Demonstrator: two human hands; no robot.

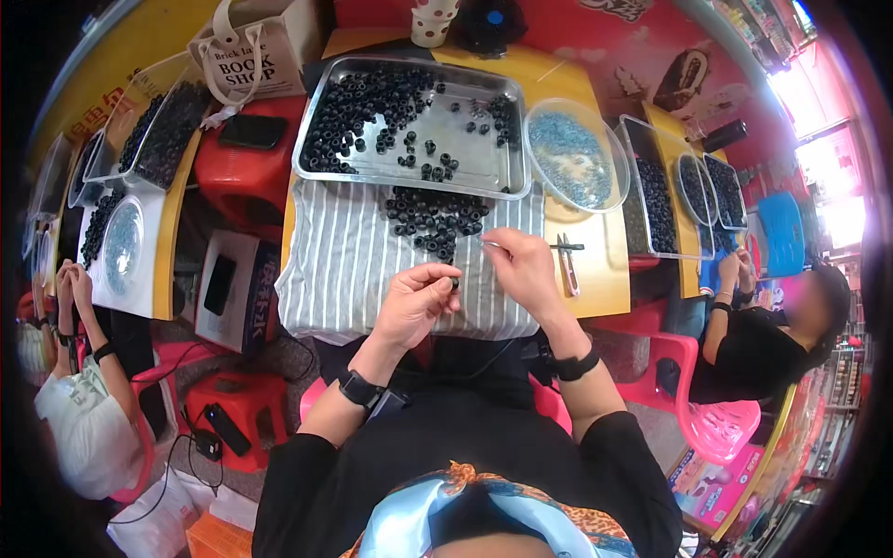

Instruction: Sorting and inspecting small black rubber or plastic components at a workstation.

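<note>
Over a striped grey cloth [326, 251], my left hand [409, 309] is closed, with a small black ring-shaped piece [455, 283] pinched between thumb and index finger. My right hand [526, 270] is closed too, a little to the right and slightly farther away. Its fingertips pinch something small and pale that I cannot make out. Just beyond both hands lies a heap of black ring-shaped pieces [437, 219]. Behind it stands a metal tray [474, 172] holding many more of them. To its right is a clear round bowl [614, 200] with tiny bluish-clear pieces.
Scissors [568, 270] and a slim black tool [569, 246] lie right of the cloth. A spotted cup [433, 23] and canvas bag [246, 60] stand behind. A red stool [246, 167] with a phone [253, 131] is at left. Co-workers sit at both sides.
</note>
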